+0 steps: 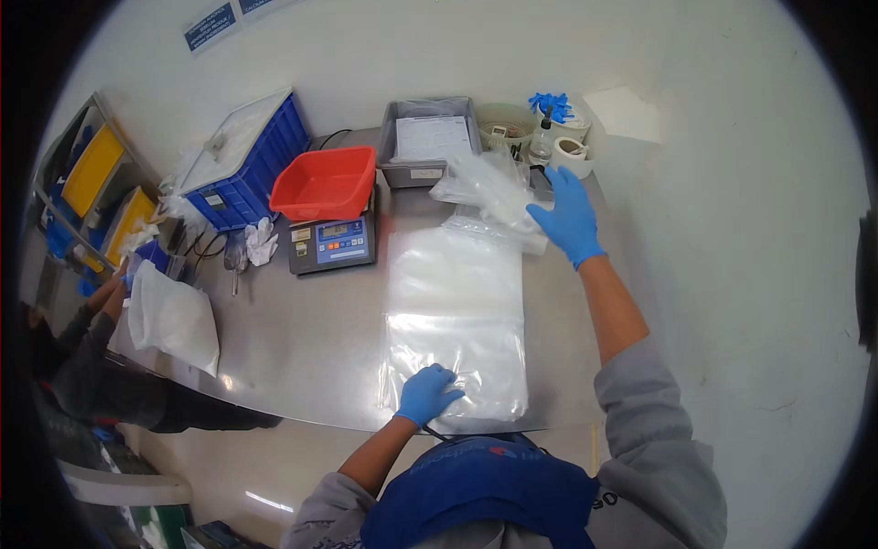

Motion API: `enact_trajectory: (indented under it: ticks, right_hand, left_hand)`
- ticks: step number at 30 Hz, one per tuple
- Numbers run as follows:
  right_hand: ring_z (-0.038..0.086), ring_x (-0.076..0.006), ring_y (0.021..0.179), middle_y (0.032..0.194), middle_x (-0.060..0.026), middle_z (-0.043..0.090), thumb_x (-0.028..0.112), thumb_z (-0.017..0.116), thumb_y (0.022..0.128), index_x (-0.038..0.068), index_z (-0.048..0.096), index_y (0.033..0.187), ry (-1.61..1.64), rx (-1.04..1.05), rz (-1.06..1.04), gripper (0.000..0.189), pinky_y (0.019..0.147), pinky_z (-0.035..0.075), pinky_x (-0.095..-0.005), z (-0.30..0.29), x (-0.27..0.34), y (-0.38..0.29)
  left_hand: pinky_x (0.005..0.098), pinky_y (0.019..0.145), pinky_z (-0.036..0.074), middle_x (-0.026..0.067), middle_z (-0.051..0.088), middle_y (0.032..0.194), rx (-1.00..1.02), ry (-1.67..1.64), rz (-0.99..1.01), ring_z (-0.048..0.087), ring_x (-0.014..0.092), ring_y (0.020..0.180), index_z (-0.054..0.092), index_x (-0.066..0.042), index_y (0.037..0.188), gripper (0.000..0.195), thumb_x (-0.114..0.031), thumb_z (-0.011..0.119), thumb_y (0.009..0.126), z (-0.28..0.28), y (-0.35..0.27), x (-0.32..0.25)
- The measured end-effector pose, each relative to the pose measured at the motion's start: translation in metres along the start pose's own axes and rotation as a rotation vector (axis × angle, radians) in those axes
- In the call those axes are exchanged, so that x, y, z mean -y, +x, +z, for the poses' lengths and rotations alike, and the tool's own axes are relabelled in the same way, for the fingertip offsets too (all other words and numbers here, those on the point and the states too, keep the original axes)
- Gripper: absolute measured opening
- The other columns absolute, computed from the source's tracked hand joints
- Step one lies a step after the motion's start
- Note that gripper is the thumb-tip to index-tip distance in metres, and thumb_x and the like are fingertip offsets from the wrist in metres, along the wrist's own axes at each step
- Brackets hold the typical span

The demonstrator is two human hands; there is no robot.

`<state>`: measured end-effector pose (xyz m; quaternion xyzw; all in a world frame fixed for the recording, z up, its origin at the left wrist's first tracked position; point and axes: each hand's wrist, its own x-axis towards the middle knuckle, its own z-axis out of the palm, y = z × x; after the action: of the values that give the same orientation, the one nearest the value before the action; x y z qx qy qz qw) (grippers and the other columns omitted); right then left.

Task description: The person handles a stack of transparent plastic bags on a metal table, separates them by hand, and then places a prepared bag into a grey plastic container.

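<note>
A stack of clear plastic bags (456,281) lies flat on the steel table (302,343) before me. My left hand (426,394), in a blue glove, rests on the stack's near end with its fingers somewhat bent; whether it pinches a bag cannot be told. My right hand (568,216), also gloved, is at the right edge of a crumpled heap of clear plastic bags (490,192) beyond the stack. Its thumb and fingers are apart, with the thumb by the plastic.
A red tray (326,182) sits on a digital scale (334,243). Behind are a lidded blue crate (254,154), a grey bin (394,137) with papers, a green basket (504,117), a bottle (541,145) and a tape roll (571,152). A filled white bag (175,316) stands left, near a co-worker's arms (103,302).
</note>
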<state>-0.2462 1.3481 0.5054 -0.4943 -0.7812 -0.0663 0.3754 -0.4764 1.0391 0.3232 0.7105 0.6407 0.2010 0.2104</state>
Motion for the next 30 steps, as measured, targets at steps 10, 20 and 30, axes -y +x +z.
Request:
enact_trajectory:
  ticks: [10,20,30]
  right_hand:
    - [0.063,-0.0275,0.089,0.097,-0.0116,0.066,0.033,0.071,0.086,0.005,0.066,0.094,0.322,0.852,0.444,0.030,0.082,0.050,-0.0395,-0.020,0.035,-0.178]
    - [0.064,-0.0137,0.076,0.086,-0.0078,0.067,0.009,0.067,0.089,-0.004,0.072,0.091,1.245,0.537,0.658,0.014,0.073,0.051,-0.0262,-0.046,0.108,-0.199]
    - [0.051,-0.0112,0.064,0.070,-0.0055,0.059,0.019,0.066,0.092,0.000,0.066,0.072,0.832,0.571,0.590,0.027,0.060,0.042,-0.0308,-0.064,0.111,-0.198]
  left_hand:
    - [0.0271,0.063,0.044,0.0004,0.055,0.071,-0.482,-0.893,-0.419,0.051,0.009,0.066,0.065,-0.005,0.088,0.012,-0.016,0.067,0.091,-0.006,0.042,0.003]
    - [0.0252,0.059,0.043,0.0004,0.057,0.076,-0.371,-0.694,-0.131,0.049,0.007,0.065,0.062,-0.005,0.086,0.012,-0.010,0.072,0.089,-0.043,0.036,-0.097]
    - [0.0293,0.082,0.049,-0.0016,0.055,0.085,-0.248,-1.684,-0.398,0.056,0.012,0.081,0.057,-0.012,0.092,0.008,-0.008,0.064,0.094,-0.065,0.023,-0.082]
